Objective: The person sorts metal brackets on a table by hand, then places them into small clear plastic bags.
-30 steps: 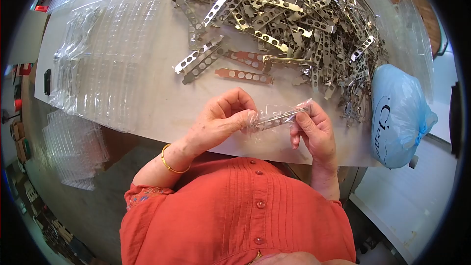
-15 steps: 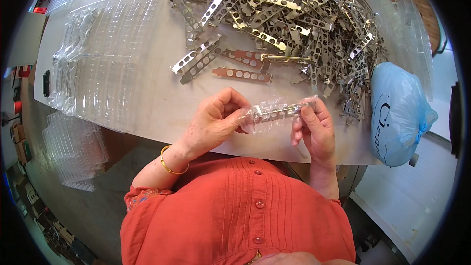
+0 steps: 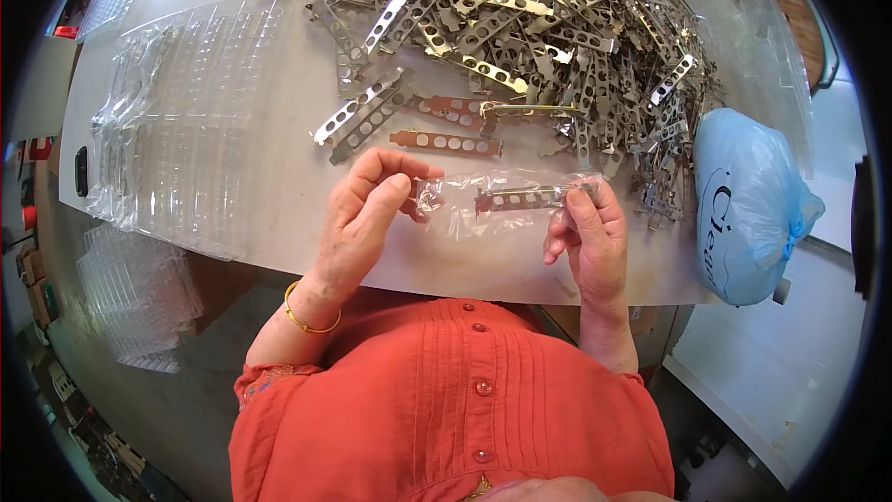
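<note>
A clear plastic bag (image 3: 455, 218) stretches between my hands above the table's front edge. Inside its right part lies a metal slot bracket (image 3: 525, 198) with a row of round holes. My right hand (image 3: 595, 228) pinches the bag's right end, thumb on top, together with the bracket's end. At the other end, my left hand (image 3: 362, 209) has its thumb and curled fingers at the crumpled edge of the bag, the index finger reaching past the thumb. Just beyond the bag lies a reddish slot bracket (image 3: 446, 142), with a pair of grey brackets (image 3: 367, 116) to its left.
A big heap of metal brackets (image 3: 548, 28) covers the back of the table (image 3: 288, 195). Clear plastic trays (image 3: 200, 121) lie at left, and more trays (image 3: 139, 288) sit lower down. At right stands a knotted blue plastic bag (image 3: 748, 209) with printed lettering.
My left hand has moved left and a little up, and the bag now spreads out longer and flatter. The bracket shows more clearly inside it. My right hand keeps its pinch.
</note>
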`<state>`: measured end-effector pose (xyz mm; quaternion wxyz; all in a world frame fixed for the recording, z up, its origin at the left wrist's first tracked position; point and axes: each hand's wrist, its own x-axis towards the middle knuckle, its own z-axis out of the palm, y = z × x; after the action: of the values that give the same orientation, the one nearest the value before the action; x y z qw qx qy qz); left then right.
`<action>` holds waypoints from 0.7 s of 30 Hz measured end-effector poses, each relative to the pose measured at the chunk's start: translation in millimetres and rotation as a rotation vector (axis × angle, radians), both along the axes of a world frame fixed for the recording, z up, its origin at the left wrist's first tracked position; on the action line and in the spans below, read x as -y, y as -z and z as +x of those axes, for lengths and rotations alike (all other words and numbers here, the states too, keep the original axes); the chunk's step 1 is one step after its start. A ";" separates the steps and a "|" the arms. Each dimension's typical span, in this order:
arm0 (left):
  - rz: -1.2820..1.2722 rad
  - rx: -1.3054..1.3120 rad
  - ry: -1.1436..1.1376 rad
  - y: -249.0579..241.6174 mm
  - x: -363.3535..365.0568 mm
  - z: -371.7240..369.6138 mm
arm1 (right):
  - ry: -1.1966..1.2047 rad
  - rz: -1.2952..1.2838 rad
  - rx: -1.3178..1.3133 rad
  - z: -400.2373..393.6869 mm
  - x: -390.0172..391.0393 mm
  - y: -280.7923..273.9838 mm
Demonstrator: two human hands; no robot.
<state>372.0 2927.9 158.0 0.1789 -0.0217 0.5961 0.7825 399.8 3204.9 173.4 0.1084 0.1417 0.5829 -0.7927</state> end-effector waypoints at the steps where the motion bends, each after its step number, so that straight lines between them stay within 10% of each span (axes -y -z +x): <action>1: 0.023 -0.004 0.034 -7.6 -1.5 -0.4 | -0.008 -0.001 -0.002 -0.4 -0.4 0.1; 21: 0.055 0.043 0.297 -10.3 -14.0 2.7 | -0.130 -0.026 0.053 0.7 1.5 2.4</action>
<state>374.7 2941.9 168.3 0.3057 0.0548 0.5672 0.7627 400.5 3203.4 171.1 0.1769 0.1228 0.5774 -0.7875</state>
